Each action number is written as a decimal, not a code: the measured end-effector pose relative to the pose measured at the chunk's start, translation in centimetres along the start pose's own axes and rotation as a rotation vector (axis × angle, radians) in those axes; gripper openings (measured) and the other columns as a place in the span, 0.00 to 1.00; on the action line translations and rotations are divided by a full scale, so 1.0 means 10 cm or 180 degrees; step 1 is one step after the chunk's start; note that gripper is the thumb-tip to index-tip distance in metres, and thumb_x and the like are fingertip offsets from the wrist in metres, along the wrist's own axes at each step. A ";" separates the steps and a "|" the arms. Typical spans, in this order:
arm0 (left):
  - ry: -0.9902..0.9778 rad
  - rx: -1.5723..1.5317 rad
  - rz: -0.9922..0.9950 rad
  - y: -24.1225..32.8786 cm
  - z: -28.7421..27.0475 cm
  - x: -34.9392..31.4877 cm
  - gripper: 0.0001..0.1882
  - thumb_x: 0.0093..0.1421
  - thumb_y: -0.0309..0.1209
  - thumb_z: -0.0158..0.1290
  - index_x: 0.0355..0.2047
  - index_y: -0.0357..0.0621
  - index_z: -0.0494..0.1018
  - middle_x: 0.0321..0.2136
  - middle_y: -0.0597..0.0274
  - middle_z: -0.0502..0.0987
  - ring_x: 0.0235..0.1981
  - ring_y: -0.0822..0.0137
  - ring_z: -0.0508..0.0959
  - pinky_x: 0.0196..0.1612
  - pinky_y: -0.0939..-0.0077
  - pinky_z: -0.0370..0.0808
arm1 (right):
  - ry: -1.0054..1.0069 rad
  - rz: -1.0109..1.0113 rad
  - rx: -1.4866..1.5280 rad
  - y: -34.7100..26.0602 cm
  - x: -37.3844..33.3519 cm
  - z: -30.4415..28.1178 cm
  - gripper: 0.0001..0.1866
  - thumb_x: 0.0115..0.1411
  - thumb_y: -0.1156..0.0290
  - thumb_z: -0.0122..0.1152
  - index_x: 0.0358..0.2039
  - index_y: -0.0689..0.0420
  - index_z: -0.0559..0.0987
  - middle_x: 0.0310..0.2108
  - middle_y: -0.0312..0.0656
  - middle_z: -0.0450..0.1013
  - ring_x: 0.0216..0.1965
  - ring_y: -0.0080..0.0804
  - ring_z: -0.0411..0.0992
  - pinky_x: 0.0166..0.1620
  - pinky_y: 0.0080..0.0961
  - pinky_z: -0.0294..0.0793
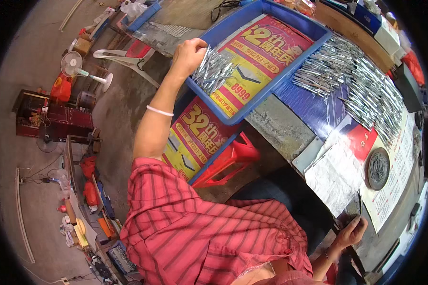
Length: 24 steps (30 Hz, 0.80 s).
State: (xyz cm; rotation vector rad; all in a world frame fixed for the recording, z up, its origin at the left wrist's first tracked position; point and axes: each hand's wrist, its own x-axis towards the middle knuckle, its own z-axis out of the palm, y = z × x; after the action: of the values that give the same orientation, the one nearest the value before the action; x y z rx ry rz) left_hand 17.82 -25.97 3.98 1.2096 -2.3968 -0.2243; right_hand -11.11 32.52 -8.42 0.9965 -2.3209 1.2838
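My left hand (190, 56) reaches out to the left corner of a blue plastic tray (255, 110), its fingers pinched together. Just beside the fingertips lies a loose heap of thin silvery metal pieces (215, 71), on the red and yellow printed sheet (252, 54) lining the tray. Whether a piece is between those fingers cannot be made out. At the bench's near edge, lower right, my right hand (352, 231) is closed around a slim dark pointed tool (360, 203). A round dark dish (378, 176) with small thin pieces in it stands beyond that hand.
Large piles of thin metal pieces (373, 97) cover the bench right of the tray. A crumpled white sheet (332, 175) lies at its near edge. Under the upper tray are a second lined tray (188, 140) and a red stool (230, 161). A white fan (72, 64) stands left.
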 end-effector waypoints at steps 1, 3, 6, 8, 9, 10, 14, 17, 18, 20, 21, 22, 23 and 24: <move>-0.0010 -0.0003 0.0009 -0.01 0.04 0.04 0.14 0.52 0.32 0.53 0.37 0.37 0.77 0.32 0.51 0.80 0.33 0.61 0.81 0.39 0.71 0.75 | 0.0003 0.0011 -0.0008 -0.01 -0.01 0.01 0.04 0.63 0.77 0.50 0.36 0.65 0.72 0.28 0.35 0.66 0.24 0.18 0.60 0.27 0.14 0.61; -0.0306 0.0656 -0.0106 0.01 0.11 0.12 0.16 0.51 0.34 0.54 0.39 0.39 0.76 0.32 0.49 0.80 0.36 0.55 0.80 0.42 0.67 0.75 | -0.0046 0.0360 0.0146 -0.05 -0.02 0.01 0.04 0.62 0.78 0.51 0.36 0.65 0.72 0.28 0.36 0.66 0.25 0.20 0.61 0.29 0.16 0.62; -0.0498 0.1023 -0.0210 -0.04 0.24 0.17 0.20 0.50 0.34 0.55 0.44 0.42 0.72 0.37 0.46 0.78 0.41 0.49 0.77 0.45 0.60 0.73 | -0.0174 0.0704 0.0240 -0.07 -0.05 -0.02 0.04 0.62 0.78 0.50 0.35 0.65 0.72 0.28 0.37 0.66 0.26 0.22 0.62 0.31 0.17 0.63; -0.0671 0.1411 -0.0411 -0.01 0.31 0.21 0.22 0.49 0.32 0.56 0.46 0.44 0.68 0.41 0.45 0.76 0.44 0.45 0.75 0.47 0.56 0.71 | -0.0144 0.0579 0.0256 -0.08 -0.04 0.00 0.04 0.62 0.78 0.50 0.35 0.65 0.72 0.28 0.37 0.67 0.26 0.22 0.62 0.30 0.17 0.63; -0.0676 0.1418 -0.0380 -0.02 0.32 0.20 0.22 0.49 0.32 0.56 0.46 0.44 0.68 0.41 0.45 0.76 0.44 0.45 0.75 0.47 0.56 0.71 | -0.0132 0.0431 0.0286 -0.09 -0.03 0.01 0.04 0.62 0.78 0.50 0.35 0.65 0.72 0.28 0.38 0.67 0.26 0.22 0.62 0.30 0.17 0.63; -0.0631 0.1334 -0.0317 -0.05 0.34 0.19 0.22 0.49 0.31 0.56 0.47 0.46 0.68 0.41 0.45 0.76 0.44 0.45 0.75 0.47 0.56 0.71 | -0.0108 0.0456 0.0282 -0.07 -0.03 0.00 0.04 0.62 0.78 0.50 0.35 0.65 0.72 0.28 0.38 0.67 0.26 0.22 0.62 0.30 0.17 0.63; -0.0346 0.1038 -0.0075 0.01 0.28 0.19 0.21 0.49 0.27 0.53 0.46 0.47 0.69 0.38 0.45 0.77 0.41 0.46 0.76 0.44 0.56 0.72 | -0.0209 0.0516 0.0326 -0.10 -0.04 -0.06 0.04 0.61 0.78 0.50 0.34 0.65 0.72 0.29 0.40 0.70 0.28 0.24 0.66 0.34 0.20 0.67; -0.0177 0.0006 0.0234 0.65 0.05 0.02 0.20 0.51 0.27 0.54 0.46 0.43 0.70 0.21 0.56 0.75 0.23 0.61 0.76 0.28 0.67 0.71 | -0.0065 0.0768 0.0435 0.01 -0.17 -0.10 0.04 0.59 0.79 0.52 0.34 0.65 0.73 0.30 0.42 0.71 0.31 0.27 0.69 0.37 0.23 0.70; -0.0470 -0.0910 0.0286 0.89 -0.07 -0.14 0.19 0.53 0.27 0.53 0.47 0.40 0.69 0.20 0.64 0.72 0.22 0.74 0.71 0.26 0.78 0.68 | -0.0075 0.0823 0.0380 0.01 -0.20 -0.10 0.04 0.58 0.80 0.52 0.34 0.65 0.74 0.31 0.42 0.72 0.32 0.28 0.70 0.39 0.23 0.70; -0.0826 -0.1836 0.0175 1.51 -0.16 -0.63 0.18 0.56 0.20 0.50 0.49 0.38 0.67 0.23 0.70 0.70 0.25 0.79 0.68 0.29 0.85 0.65 | 0.0102 0.1049 0.1286 -0.30 -0.12 0.03 0.09 0.55 0.82 0.54 0.38 0.63 0.74 0.35 0.41 0.71 0.36 0.27 0.71 0.42 0.22 0.71; -0.1142 -0.2319 0.0098 1.80 -0.15 -0.91 0.19 0.56 0.17 0.49 0.49 0.38 0.67 0.24 0.70 0.69 0.26 0.80 0.68 0.30 0.87 0.65 | -0.0078 0.1120 0.1430 -0.40 -0.10 0.06 0.14 0.54 0.83 0.54 0.42 0.63 0.72 0.38 0.41 0.70 0.38 0.25 0.70 0.42 0.21 0.70; -0.1458 -0.2433 -0.0002 1.95 -0.10 -1.18 0.20 0.54 0.16 0.50 0.49 0.39 0.66 0.24 0.70 0.69 0.25 0.81 0.68 0.29 0.87 0.66 | -0.0305 0.1508 0.1786 -0.63 0.02 0.11 0.21 0.52 0.85 0.54 0.48 0.62 0.68 0.40 0.41 0.69 0.37 0.23 0.69 0.40 0.20 0.70; -0.2013 -0.2891 -0.0148 2.14 -0.03 -1.47 0.20 0.54 0.16 0.51 0.48 0.39 0.67 0.25 0.69 0.72 0.26 0.80 0.70 0.29 0.86 0.68 | -0.0592 0.1780 0.2176 -0.84 0.17 0.14 0.30 0.50 0.86 0.55 0.54 0.59 0.61 0.41 0.41 0.69 0.34 0.22 0.68 0.37 0.19 0.70; -0.2445 -0.2935 0.0226 2.23 0.06 -1.67 0.20 0.54 0.16 0.53 0.47 0.39 0.68 0.26 0.67 0.74 0.26 0.80 0.72 0.29 0.86 0.69 | -0.0976 0.1870 0.2974 -0.94 0.28 0.15 0.37 0.49 0.86 0.57 0.59 0.57 0.56 0.41 0.41 0.68 0.32 0.22 0.68 0.35 0.19 0.70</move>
State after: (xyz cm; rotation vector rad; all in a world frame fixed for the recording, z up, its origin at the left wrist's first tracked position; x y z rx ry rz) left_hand 10.10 0.70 5.72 0.6243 -2.3430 -1.7957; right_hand -6.45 26.74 -1.83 0.7633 -2.2963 2.7739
